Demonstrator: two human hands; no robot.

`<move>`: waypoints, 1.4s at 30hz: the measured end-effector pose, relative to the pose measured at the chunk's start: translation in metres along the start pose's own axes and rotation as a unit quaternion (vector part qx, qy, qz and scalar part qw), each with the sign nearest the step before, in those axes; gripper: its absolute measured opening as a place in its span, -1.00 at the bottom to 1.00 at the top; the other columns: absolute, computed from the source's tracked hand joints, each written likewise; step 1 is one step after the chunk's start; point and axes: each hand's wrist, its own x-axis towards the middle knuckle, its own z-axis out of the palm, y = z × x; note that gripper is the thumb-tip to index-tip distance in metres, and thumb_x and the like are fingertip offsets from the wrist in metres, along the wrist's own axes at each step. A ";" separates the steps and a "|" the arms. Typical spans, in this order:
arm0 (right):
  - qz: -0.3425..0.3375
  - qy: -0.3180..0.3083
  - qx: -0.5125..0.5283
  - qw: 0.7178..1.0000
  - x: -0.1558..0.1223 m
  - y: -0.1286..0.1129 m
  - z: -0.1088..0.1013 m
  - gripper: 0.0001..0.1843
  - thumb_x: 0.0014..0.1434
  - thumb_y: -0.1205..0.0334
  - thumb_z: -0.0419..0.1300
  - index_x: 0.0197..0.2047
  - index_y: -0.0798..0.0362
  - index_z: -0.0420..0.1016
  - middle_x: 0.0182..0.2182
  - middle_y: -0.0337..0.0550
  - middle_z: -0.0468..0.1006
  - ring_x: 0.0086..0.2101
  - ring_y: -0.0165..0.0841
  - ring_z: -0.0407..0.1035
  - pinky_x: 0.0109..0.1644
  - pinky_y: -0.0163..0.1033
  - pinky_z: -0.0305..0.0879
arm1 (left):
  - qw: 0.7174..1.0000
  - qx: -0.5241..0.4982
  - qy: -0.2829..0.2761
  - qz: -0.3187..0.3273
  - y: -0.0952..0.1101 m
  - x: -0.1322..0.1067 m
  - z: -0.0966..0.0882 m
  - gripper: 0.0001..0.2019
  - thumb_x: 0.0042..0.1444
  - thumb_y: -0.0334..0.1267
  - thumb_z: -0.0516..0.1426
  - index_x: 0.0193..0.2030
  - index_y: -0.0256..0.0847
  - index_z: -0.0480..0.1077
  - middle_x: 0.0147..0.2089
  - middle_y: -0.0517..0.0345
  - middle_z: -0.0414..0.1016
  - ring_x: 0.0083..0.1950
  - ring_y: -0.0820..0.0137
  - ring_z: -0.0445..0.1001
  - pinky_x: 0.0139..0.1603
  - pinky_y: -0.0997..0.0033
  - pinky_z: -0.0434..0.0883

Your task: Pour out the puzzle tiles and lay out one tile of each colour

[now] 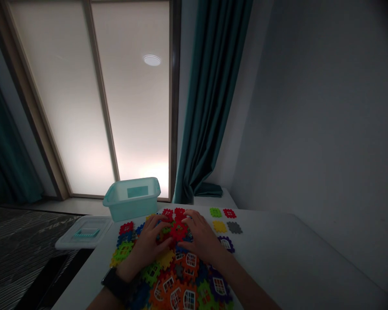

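Note:
A heap of colourful toothed plastic building tiles covers the near part of the white table. Both of my hands rest over the far half of this heap. My left hand, with a dark watch on its wrist, has its fingers apart and its thumb pointing right. Opposite it, my right hand is spread, fingers curved down at the tiles. Between the two sits a red tile, close to the fingertips; whether they touch it I cannot tell. Orange tiles with white window grilles lie nearest me.
Lime, red, yellow and grey tiles lie singly on the white table at the right. A teal plastic bin stands at the far left edge, its clear lid beside it. Behind hangs a green curtain.

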 end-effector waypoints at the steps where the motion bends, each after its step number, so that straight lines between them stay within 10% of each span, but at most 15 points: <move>1: 0.010 0.010 -0.006 1.000 0.000 -0.001 0.003 -0.37 -0.03 0.19 0.51 0.03 -0.02 0.31 0.18 0.07 0.36 0.23 0.03 0.24 0.23 0.16 0.30 | 1.000 0.005 0.005 0.004 0.001 0.000 0.000 -0.82 0.25 -0.25 0.19 -0.01 -0.09 0.46 0.09 0.01 0.47 0.16 0.12 0.42 0.16 0.07 0.44; 23: -0.044 -0.064 0.015 0.997 0.000 -0.001 -0.010 -0.39 0.05 0.24 0.45 0.14 -0.11 0.37 0.19 -0.03 0.38 0.22 -0.05 0.25 0.23 0.08 0.32 | 0.997 0.048 0.019 0.050 -0.009 -0.001 -0.009 -0.76 0.39 -0.19 0.04 -0.13 -0.08 0.56 -0.01 -0.03 0.49 0.07 0.12 0.46 0.08 0.08 0.47; 42: 0.074 0.077 -0.014 0.994 -0.009 -0.017 0.033 -0.64 0.15 0.17 0.36 -0.07 -0.04 0.31 0.05 0.05 0.47 0.08 0.02 0.38 0.11 0.18 0.37 | 0.996 0.064 0.063 0.029 -0.007 -0.001 -0.004 -0.85 0.29 -0.22 0.12 -0.09 -0.14 0.48 -0.05 -0.03 0.51 0.00 0.14 0.51 0.03 0.09 0.50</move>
